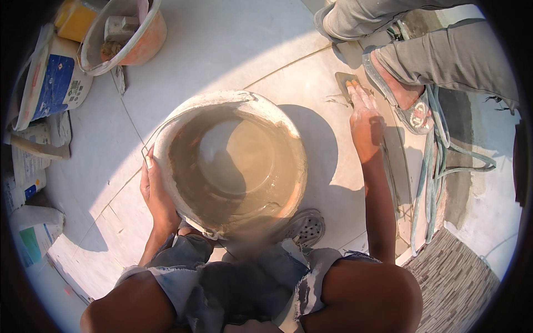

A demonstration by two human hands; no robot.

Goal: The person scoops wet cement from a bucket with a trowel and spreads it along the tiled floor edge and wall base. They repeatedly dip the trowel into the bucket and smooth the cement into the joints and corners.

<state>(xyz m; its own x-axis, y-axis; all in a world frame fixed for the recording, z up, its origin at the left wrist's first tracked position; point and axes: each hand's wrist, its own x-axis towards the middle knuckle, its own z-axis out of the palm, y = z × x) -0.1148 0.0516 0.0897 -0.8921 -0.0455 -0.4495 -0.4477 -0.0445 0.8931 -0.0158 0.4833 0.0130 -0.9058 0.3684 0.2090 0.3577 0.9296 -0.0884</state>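
While an open bucket (294, 125) sits just ahead of our shorts (244, 288), grey-brown slurry (186, 166) coating its inside, our left hand (157, 197) rests along its left outer side, fingers nearly straight; we cannot tell whether they grip. Farther out, our right hand (366, 115) lies low over the tiled floor (308, 83), fingers close together on a flat tan pad (342, 78); we cannot see its thumb. The pad lies beneath and ahead of those fingertips, beyond the bucket's right side and well apart from the left hand, its long axis running away from us, leaning left. Just right of it is a co-worker's sandalled foot (397, 91).
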